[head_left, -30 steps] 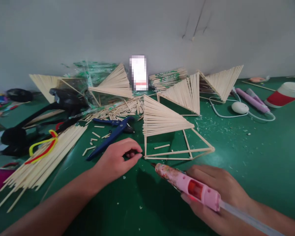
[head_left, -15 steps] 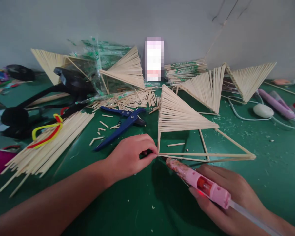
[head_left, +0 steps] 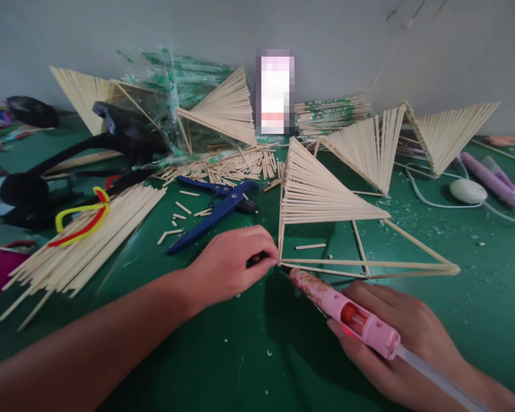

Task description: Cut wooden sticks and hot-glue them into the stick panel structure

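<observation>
My left hand (head_left: 236, 262) pinches the near left corner of a frame of thin wooden sticks (head_left: 326, 197) between thumb and fingers. Closely laid sticks fill one slanted face of the frame, while its lower part on the right is open bars. A pink hot glue gun (head_left: 347, 312) is gripped in my right hand (head_left: 407, 337), with a clear glue stick coming out of its back end. The gun's nozzle is at the pinched corner, beside my left fingertips. I cannot tell whether glue is coming out.
Blue cutters (head_left: 214, 220) and short stick offcuts (head_left: 257, 163) lie behind my left hand. Loose long sticks (head_left: 107, 240) with a yellow and red twisted loop (head_left: 83, 223) are at left, beside a black stand (head_left: 124, 129). More stick structures (head_left: 369, 151) stand behind. A purple glue gun (head_left: 493, 180) lies right.
The view has shifted slightly, so most things sit a little higher and further right. Both hands keep their places at the frame's corner, the nozzle still beside my left fingertips.
</observation>
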Demonstrator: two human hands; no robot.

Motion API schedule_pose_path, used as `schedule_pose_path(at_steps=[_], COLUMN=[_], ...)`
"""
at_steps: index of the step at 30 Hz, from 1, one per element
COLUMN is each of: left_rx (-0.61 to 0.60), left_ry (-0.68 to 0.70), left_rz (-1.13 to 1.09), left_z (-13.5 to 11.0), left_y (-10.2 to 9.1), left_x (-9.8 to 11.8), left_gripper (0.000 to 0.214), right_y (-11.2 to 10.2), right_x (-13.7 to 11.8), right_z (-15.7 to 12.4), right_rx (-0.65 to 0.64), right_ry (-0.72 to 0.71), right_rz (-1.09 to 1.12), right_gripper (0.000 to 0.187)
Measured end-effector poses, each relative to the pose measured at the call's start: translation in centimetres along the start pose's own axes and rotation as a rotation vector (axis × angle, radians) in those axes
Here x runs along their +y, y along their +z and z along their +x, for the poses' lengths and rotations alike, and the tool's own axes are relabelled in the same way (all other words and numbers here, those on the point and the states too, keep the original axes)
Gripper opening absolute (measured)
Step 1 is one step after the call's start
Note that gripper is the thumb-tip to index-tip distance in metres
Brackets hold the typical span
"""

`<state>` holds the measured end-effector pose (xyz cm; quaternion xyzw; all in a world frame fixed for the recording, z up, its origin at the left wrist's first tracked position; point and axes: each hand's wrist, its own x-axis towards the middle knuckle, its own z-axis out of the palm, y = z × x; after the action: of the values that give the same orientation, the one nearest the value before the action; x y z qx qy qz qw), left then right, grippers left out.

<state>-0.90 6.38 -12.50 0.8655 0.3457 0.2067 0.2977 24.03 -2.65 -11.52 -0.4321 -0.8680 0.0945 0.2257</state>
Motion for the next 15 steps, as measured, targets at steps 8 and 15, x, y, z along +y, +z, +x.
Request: schedule_pose_path(at_steps=[8, 15], left_rx=[0.001, -0.001], left_ry=[-0.006, -0.01], left_rz=[0.003, -0.007], left_z=[0.11, 0.13], left_y=[-0.09, -0.13], left_x=[0.09, 0.15], left_gripper=[0.01, 0.011], right_y=[0.01, -0.13], right_x=[-0.03, 0.02], right_z=[0.02, 0.45], right_rx=[0.014, 0.033], right_ry=[0.034, 0.007], right_rz=[0.011, -0.033], right_gripper=[0.014, 0.015])
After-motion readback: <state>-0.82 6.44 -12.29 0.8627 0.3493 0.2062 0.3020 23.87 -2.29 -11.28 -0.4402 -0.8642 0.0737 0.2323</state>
